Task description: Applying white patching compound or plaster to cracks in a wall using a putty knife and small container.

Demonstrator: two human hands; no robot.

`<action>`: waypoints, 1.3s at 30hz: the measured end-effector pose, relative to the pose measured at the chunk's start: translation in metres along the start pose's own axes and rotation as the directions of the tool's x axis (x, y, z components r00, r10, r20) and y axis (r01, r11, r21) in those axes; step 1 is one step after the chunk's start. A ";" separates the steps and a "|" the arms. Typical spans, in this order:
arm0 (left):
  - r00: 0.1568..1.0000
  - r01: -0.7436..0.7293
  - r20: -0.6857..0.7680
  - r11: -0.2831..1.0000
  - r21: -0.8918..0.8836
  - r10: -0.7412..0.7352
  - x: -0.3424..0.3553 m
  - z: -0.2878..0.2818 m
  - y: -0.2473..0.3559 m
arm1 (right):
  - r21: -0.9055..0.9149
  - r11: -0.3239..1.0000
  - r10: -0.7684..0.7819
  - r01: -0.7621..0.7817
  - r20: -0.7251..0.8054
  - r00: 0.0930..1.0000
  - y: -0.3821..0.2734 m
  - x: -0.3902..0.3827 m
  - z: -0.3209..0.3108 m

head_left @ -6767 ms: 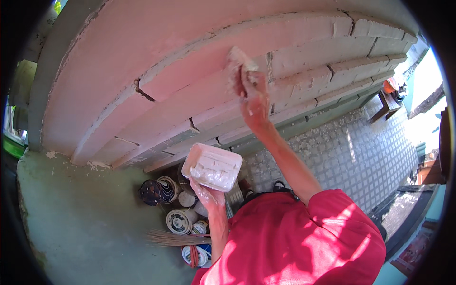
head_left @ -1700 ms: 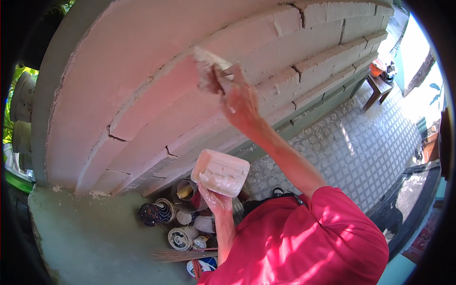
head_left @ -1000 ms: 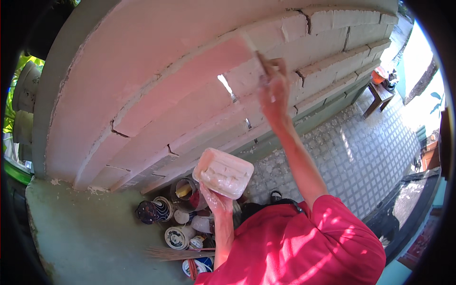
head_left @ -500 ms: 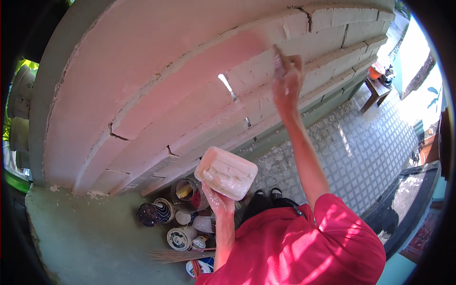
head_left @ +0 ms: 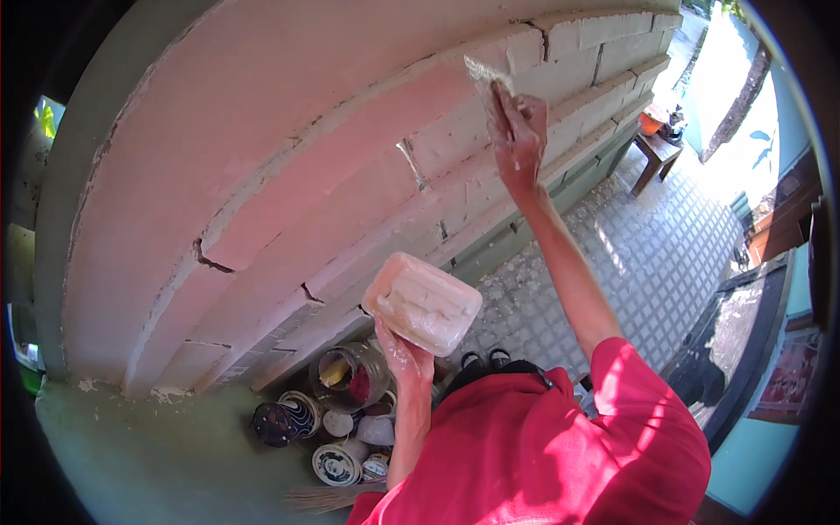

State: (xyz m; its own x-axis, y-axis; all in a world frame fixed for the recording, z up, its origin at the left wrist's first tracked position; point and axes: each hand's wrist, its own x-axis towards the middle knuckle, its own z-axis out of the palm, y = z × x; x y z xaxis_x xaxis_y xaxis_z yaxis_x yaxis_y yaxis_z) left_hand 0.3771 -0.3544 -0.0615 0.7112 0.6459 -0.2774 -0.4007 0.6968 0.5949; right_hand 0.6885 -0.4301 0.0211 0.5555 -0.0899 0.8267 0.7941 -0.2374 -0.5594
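My right hand [head_left: 523, 144] is raised to the wall, its fingers closed round a putty knife [head_left: 486, 92] with a broad, pale-smeared blade. The blade is at a course of the stepped block wall [head_left: 350, 140], beside a whitish smear; whether it touches is hard to tell. Lower down, my left hand [head_left: 404, 354] grips a shallow rectangular plastic tub [head_left: 423, 302] from beneath and the side. Thick off-white paste lies in the tub, with ridges and scrape marks on its surface. Pale smears mark both hands.
Below my left arm stand a clear bucket [head_left: 372, 372], a dark patterned container [head_left: 278, 423], a lidded tub [head_left: 337, 464] and a bundle of thin sticks [head_left: 319, 499]. A small wooden table [head_left: 656, 157] stands far right on the patterned tile floor [head_left: 643, 236]. Several cracks and gaps cut the wall.
The putty knife has shifted slightly up and left along the wall in my right hand and turned. My left hand still holds the tub. The whole view has shifted a little.
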 end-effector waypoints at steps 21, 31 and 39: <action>0.998 -0.026 -0.052 1.000 0.013 0.027 0.001 0.002 0.010 | -0.070 0.961 0.277 -0.268 0.243 0.930 -0.045 0.005 -0.002; 0.985 -0.152 -0.089 0.986 -0.071 0.146 0.017 0.039 -0.051 | -0.095 0.974 0.224 -0.205 0.290 0.930 0.008 0.027 -0.024; 0.971 -0.166 -0.175 0.986 -0.004 0.163 0.014 0.063 -0.082 | 0.177 0.977 0.010 -0.116 0.509 0.861 -0.019 0.013 -0.031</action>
State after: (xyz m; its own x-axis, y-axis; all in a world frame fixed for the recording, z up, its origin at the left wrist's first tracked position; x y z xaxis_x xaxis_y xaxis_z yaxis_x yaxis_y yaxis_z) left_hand 0.4558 -0.4222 -0.0669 0.5240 0.7953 -0.3047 -0.5156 0.5810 0.6298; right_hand 0.6730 -0.4563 0.0448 0.6118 0.4125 0.6750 0.7551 -0.0504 -0.6536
